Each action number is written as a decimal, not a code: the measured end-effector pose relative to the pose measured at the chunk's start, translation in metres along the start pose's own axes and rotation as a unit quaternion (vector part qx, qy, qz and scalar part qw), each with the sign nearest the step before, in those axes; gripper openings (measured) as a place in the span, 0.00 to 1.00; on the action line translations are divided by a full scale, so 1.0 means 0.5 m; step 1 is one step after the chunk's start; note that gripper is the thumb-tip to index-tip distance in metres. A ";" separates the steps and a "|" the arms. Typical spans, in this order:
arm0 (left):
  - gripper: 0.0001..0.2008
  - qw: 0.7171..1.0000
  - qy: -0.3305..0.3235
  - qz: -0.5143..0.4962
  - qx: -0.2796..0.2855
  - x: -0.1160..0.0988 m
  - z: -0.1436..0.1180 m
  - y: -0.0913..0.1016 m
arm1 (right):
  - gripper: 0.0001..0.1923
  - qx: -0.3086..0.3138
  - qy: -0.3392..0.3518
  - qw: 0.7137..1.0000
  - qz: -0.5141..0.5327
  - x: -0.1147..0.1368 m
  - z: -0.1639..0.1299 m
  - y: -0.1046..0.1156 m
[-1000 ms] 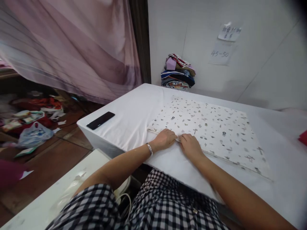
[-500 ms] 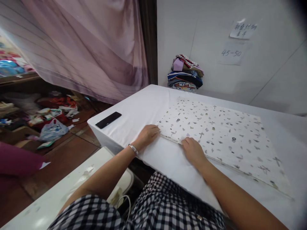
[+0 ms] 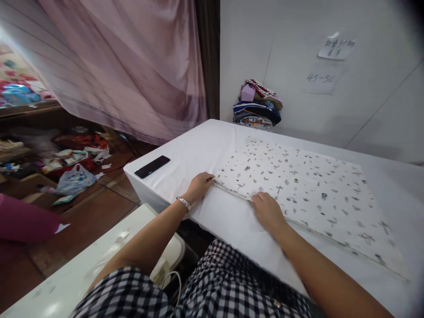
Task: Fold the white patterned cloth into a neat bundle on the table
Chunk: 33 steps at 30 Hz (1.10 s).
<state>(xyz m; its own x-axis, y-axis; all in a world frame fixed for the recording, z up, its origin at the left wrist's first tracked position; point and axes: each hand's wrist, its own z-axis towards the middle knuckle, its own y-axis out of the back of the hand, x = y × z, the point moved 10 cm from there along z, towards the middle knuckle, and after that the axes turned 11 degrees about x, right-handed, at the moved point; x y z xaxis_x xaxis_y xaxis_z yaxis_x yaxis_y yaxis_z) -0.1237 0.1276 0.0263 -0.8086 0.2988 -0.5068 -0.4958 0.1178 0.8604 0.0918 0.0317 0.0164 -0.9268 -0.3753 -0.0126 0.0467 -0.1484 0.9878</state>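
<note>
Printed cloth [image 3: 298, 185] lies below a "45-50" note [image 3: 319, 78].

White-draped worktop [image 3: 212, 145] set against a plain white wall [image 3: 291, 31]. Two paper notes [image 3: 327, 62] stuck high on that wall, one marked 45-50. Stack of folded clothes [image 3: 258, 105] at the far corner, against the wall. Sheer mauve curtain [image 3: 126, 66] hanging at left beside a dark post [image 3: 208, 57]. Reddish-brown tiled floor [image 3: 86, 207] below, littered with plastic bags and scraps [image 3: 71, 174]. Pale low bench [image 3: 99, 260] in the near foreground. Soft, even light.
</note>
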 end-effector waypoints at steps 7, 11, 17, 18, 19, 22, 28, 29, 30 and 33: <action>0.11 0.997 0.054 -0.039 -0.046 -0.004 -0.004 0.031 | 0.08 -0.011 0.009 1.000 0.001 0.000 -0.002 -0.003; 0.08 0.996 0.080 -0.015 -0.024 0.007 0.001 0.027 | 0.09 -0.011 0.007 1.000 0.000 0.000 -0.002 -0.001; 0.07 0.996 0.087 0.015 0.013 0.024 0.007 0.010 | 0.08 -0.002 0.013 1.000 0.006 0.003 -0.001 0.000; 0.07 0.996 0.086 0.024 0.012 0.025 0.008 0.011 | 0.08 -0.003 0.015 1.000 0.007 0.004 -0.001 0.000; 0.06 0.996 0.083 0.036 0.011 0.024 0.010 0.013 | 0.08 -0.005 0.015 1.000 0.008 0.004 -0.001 0.000; 0.06 0.994 0.079 0.068 0.016 0.021 0.017 0.014 | 0.08 -0.003 0.016 1.000 0.010 0.005 -0.001 0.000; 0.06 0.995 0.077 0.065 0.022 0.024 0.016 0.010 | 0.08 0.021 0.009 1.000 0.013 0.005 0.001 0.001; 0.07 0.995 0.073 0.066 0.013 0.022 0.013 0.013 | 0.08 0.022 0.010 1.000 0.012 0.005 0.001 0.000; 0.07 0.995 0.069 0.066 0.006 0.020 0.009 0.015 | 0.08 0.023 0.012 1.000 0.012 0.006 0.001 0.000; 0.08 0.997 0.050 0.064 0.005 0.011 0.000 0.014 | 0.07 0.017 0.017 1.000 0.015 0.006 0.001 -0.001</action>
<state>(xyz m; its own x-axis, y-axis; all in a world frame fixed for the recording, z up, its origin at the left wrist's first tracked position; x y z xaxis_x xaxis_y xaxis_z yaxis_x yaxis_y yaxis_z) -0.1316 0.1300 0.0298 -0.8928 0.2152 -0.3958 -0.3845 0.0938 0.9183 0.0890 0.0311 0.0158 -0.9120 -0.4100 0.0120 0.0604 -0.1052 0.9926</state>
